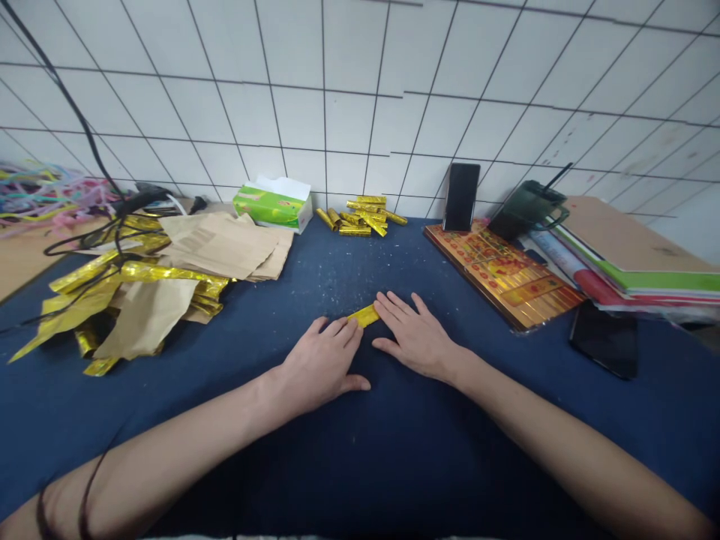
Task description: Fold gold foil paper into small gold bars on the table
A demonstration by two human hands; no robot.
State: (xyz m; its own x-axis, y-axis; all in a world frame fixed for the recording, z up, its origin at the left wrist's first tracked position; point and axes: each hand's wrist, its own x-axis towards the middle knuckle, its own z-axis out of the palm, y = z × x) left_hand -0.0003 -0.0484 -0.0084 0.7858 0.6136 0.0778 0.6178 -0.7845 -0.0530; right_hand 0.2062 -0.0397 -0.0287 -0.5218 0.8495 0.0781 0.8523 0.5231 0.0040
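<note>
A narrow gold foil paper strip (365, 316) lies on the dark blue tabletop (360, 457), seen between my two hands. My left hand (325, 358) rests flat with its fingertips over the strip's left part and its thumb stretched out to the side. On the strip's right end lie the outstretched fingers of my right hand (417, 336), thumb apart. Both ends of the strip are hidden under the fingers. Against the wall beyond, several gold foil rolls (363, 216) sit in a small heap.
To the left lie gold foil scraps with brown paper (214, 244), a black cable (84, 127) and coloured fuzzy stems (50, 196). A green tissue box (267, 208) stands behind. On the right are an upright phone (460, 196), red-gold packets (506, 274), a dark mug (523, 210), stacked folders (630, 240) and a black phone-like slab (604, 341).
</note>
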